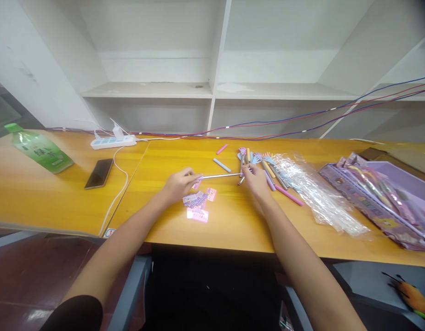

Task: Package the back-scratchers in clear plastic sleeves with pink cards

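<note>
Stretched between my two hands is a thin silver telescopic back scratcher (221, 175). My left hand (180, 185) is closed around its left end, where a bit of purple shows. My right hand (255, 179) is closed at the other end, beside a pile of back scratchers (267, 166) with small coloured claw heads, silver rods and pastel grips. The fingers partly hide the end it holds. Below the rod lie small pink and purple printed cards (196, 200). A pink tube (221, 149) and a light blue tube (221, 165) lie behind the rod.
Clear plastic sleeves (323, 197) lie right of the pile, then a purple box (378, 193) with packaged pieces. On the left are a green bottle (43, 149) lying tilted, a phone (99, 173) and a power strip (113, 141). Cables (261, 123) run along the back.
</note>
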The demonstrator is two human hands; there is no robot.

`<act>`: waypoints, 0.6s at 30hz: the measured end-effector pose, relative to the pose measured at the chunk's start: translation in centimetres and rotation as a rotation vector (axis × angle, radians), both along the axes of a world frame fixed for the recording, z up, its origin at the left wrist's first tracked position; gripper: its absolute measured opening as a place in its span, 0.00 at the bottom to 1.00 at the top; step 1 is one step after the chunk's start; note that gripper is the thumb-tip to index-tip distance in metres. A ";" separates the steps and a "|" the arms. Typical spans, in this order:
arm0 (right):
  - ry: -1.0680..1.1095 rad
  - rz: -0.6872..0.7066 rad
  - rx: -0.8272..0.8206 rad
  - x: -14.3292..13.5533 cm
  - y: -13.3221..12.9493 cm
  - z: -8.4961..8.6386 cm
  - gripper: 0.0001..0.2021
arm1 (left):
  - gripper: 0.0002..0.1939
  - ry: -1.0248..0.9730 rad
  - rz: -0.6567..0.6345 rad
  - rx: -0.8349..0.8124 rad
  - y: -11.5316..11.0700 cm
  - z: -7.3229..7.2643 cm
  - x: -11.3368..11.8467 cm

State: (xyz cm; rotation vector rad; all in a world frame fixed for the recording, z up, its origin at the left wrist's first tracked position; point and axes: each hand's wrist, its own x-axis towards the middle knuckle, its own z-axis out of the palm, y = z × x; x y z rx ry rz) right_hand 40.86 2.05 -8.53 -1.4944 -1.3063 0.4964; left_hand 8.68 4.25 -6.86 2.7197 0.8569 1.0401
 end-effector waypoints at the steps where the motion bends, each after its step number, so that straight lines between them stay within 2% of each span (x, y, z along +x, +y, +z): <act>1: -0.006 0.001 -0.001 0.1 0.0 0.0 0.16 | 0.18 0.004 0.004 0.005 0.0 0.1 -0.1; 7: -0.024 0.027 -0.001 -0.4 -0.1 0.2 0.19 | 0.18 0.038 0.005 -0.015 -0.1 -0.2 0.1; 13: -0.144 0.266 -0.065 -4.2 -1.4 0.4 0.23 | 0.18 0.059 -0.042 -0.030 -1.3 -1.2 1.5; 18: -0.160 0.347 -0.052 -5.2 -1.8 0.2 0.23 | 0.18 0.049 -0.042 -0.048 -1.7 -1.5 2.0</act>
